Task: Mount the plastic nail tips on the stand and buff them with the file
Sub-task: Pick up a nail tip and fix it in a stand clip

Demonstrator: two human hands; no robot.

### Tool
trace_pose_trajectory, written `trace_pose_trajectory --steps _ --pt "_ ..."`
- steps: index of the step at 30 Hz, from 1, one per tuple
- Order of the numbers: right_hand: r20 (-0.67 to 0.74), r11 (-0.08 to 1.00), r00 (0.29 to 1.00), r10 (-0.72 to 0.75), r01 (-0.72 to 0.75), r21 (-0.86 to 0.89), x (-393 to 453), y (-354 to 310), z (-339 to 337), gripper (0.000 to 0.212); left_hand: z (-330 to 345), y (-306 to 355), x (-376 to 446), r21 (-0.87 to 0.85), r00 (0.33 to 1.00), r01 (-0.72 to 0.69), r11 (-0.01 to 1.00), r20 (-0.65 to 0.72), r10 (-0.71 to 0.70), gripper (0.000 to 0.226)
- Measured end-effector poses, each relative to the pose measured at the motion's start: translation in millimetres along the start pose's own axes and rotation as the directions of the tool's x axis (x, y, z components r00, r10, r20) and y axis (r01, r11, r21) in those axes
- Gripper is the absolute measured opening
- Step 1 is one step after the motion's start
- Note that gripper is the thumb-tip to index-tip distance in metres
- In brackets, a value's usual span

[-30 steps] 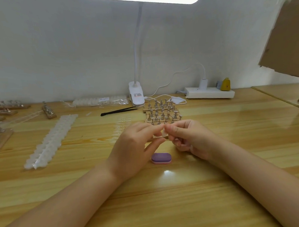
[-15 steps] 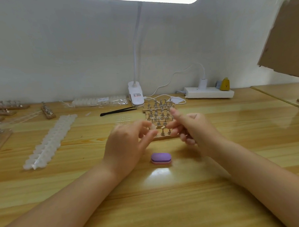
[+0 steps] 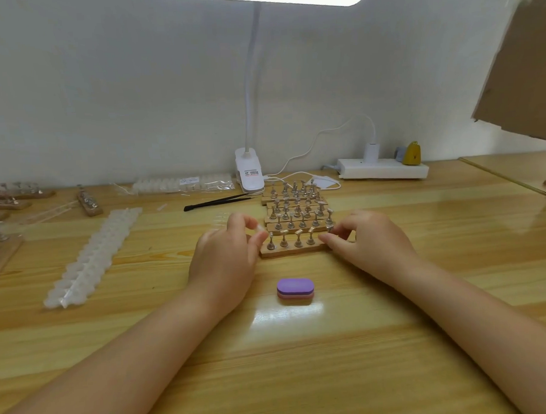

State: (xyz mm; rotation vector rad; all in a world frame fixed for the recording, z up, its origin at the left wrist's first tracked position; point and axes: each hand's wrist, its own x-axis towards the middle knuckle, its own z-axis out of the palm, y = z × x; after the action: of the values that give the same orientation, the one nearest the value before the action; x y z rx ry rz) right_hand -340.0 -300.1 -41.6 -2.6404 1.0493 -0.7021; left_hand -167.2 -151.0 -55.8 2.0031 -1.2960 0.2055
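Head view writing: lamp clip [image 3: 249,171] label unreadable.
Left hand [image 3: 227,255]: fingers pinch clear nail tip [image 3: 260,228].
Right hand [image 3: 371,238]: curled fingers touch wooden stand [image 3: 291,250].
Buffer [image 3: 295,287]: purple, on desk [image 3: 303,346].

Honestly not much to read here. The white lamp clip [image 3: 249,173] at the back of the table has a small label with a red band and dark print on it, but it's way too small and blurry to make out any words. The clear bag of nail tips [image 3: 183,183] lying just left of the clip has a white sticker with a few lines of tiny print, same story, can't read a single letter. No brand, number or sign anywhere else that comes through legibly.
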Motion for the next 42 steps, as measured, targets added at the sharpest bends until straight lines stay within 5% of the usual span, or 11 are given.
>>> trace_pose_trajectory --steps 8,12,15,18,25,42 --pt "-0.134 0.992 0.983 -0.127 0.127 -0.008 -4.8 -6.7 4.7 0.014 -1.6 1.8 -1.1 0.029 1.0 0.009 1.0 0.007 -0.009 0.024" --pt "-0.247 0.955 0.94 -0.237 0.272 0.115 -10.4 -18.6 -0.1 0.008 -6.9 8.9 -4.8 -0.014 0.978 -0.155 0.988 -0.14 0.152 0.021" --pt "-0.205 0.904 0.957 -0.203 0.264 0.336 -14.6 -30.2 2.8 0.01 -9.1 16.9 -8.6 -0.027 0.938 -0.321 0.947 -0.15 0.313 0.028" --pt "-0.222 0.862 0.935 -0.276 0.343 0.372 -18.3 -37.8 6.8 0.011 -8.2 20.2 -10.1 -0.007 0.907 -0.4 0.916 -0.145 0.395 0.033" --pt "-0.277 0.813 0.868 -0.412 0.487 0.319 -22.8 -44.5 12.0 0.014 -9.1 19.7 -9.7 -0.034 0.913 -0.393 0.919 -0.127 0.386 0.033" --pt "-0.297 0.808 0.855 -0.425 0.506 0.301 -24.6 -44.7 12.2 0.012 -9.9 20.1 -9.2 -0.037 0.921 -0.376 0.926 -0.129 0.368 0.032"
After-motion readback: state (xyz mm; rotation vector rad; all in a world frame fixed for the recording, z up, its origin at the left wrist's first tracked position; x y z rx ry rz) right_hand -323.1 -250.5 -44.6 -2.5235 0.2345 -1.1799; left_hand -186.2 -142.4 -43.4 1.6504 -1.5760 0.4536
